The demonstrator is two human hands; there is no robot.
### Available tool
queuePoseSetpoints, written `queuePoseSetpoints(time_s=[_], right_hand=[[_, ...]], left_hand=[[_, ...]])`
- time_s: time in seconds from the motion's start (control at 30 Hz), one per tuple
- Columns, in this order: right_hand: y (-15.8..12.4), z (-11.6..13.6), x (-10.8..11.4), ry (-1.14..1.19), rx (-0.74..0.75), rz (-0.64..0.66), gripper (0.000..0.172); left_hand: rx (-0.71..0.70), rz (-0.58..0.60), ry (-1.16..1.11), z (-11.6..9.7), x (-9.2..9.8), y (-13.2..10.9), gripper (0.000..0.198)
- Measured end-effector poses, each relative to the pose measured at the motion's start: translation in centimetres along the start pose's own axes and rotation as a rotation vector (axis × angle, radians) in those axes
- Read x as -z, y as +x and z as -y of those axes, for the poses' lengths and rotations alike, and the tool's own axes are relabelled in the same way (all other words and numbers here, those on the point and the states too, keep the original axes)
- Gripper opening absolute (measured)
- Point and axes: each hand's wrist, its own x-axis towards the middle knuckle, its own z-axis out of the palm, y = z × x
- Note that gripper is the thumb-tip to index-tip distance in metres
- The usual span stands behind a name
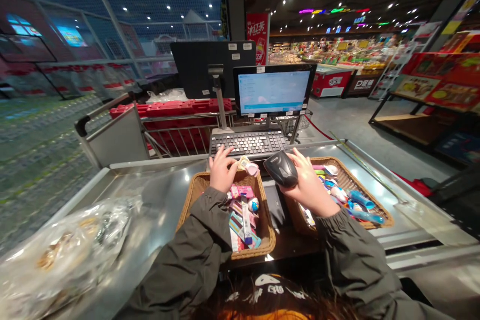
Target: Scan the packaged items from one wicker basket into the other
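Left hand (223, 170), just in front of the black rectangular keyboard (258, 143), held a small cream-and-pink item (249, 166) by the thumb, fingers partly curled. Right hand (305, 182), front-right of keyboard, was wrapped round a black plastic handheld scanner (281, 169). Brown wicker basket (268, 215) sat in front of keyboard; second wicker basket (375, 198) front-right.

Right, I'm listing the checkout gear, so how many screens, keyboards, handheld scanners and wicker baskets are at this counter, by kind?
Screens: 2, one facing the wearer, one turned away
Keyboard: 1
Handheld scanner: 1, in the right hand
Wicker baskets: 2, left and right
Total: 6
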Motion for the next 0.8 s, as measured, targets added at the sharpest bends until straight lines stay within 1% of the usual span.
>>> queuePoseSetpoints(time_s=[0.17, 0.27, 0.33, 0.43, 0.53, 0.6, 0.67, 0.73, 0.8], right_hand=[[0.1, 0.1, -1.1, 0.006, 0.013, -0.005, 0.054], [0.1, 0.6, -1.8, 0.012, 0.031, 0.009, 0.051], [0.1, 1.2, -2.4, 0.023, 0.034, 0.028, 0.052], [0.1, 2.2, -3.0, 0.043, 0.036, 0.061, 0.054], [0.2, 3.0, -3.5, 0.052, 0.038, 0.075, 0.053], [0.3, 3.2, -3.6, 0.057, 0.032, 0.074, 0.051], [0.4, 3.2, -3.7, 0.063, 0.020, 0.070, 0.052], [0.3, 2.9, -3.6, 0.063, 0.005, 0.059, 0.053], [0.0, 2.5, -3.4, 0.055, -0.013, 0.045, 0.053]], left_hand=[[0.095, 0.131, 0.046, 4.0, 1.0, -1.8, 0.021], [0.147, 0.218, 0.095, 6.2, 1.4, -2.9, 0.022], [0.158, 0.323, 0.148, 7.6, 1.7, -3.6, 0.022], [0.153, 0.530, 0.242, 9.5, 1.9, -4.8, 0.021], [0.159, 0.661, 0.296, 11.1, 2.0, -6.3, 0.018], [0.159, 0.718, 0.321, 11.8, 2.0, -7.3, 0.017], [0.140, 0.765, 0.353, 12.0, 2.0, -8.0, 0.016], [0.096, 0.793, 0.376, 11.6, 2.1, -8.2, 0.014], [0.026, 0.801, 0.394, 10.4, 2.2, -8.0, 0.011]])
